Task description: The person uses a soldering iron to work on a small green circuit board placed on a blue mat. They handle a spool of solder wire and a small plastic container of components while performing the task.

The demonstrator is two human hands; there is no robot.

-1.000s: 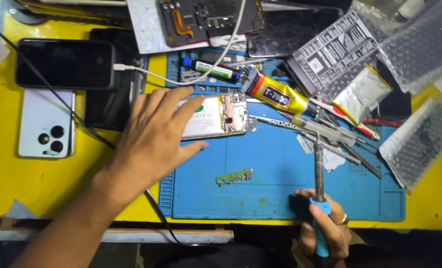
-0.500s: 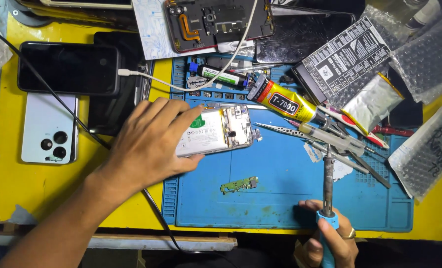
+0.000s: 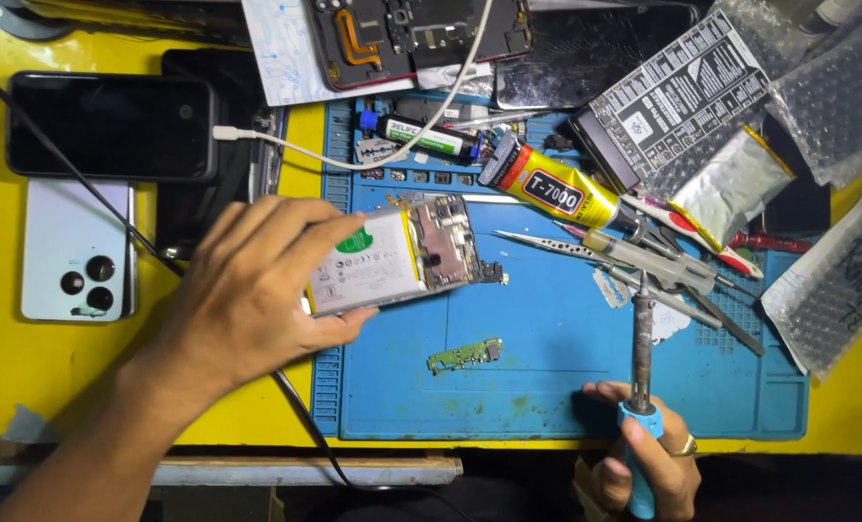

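The opened phone (image 3: 402, 253) is gripped at its left end by the left hand (image 3: 247, 300), on the blue mat (image 3: 547, 387). A soldering iron (image 3: 642, 387) is held upright in the closed right hand (image 3: 643, 464) at the mat's near edge. A yellow glue tube (image 3: 556, 188) lies up right of the phone.

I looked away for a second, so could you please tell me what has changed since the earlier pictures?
The left hand has kept its hold on the opened phone, sliding back so more of it shows. The right hand still grips the soldering iron upright, barely shifted. The small green board stayed on the blue mat.
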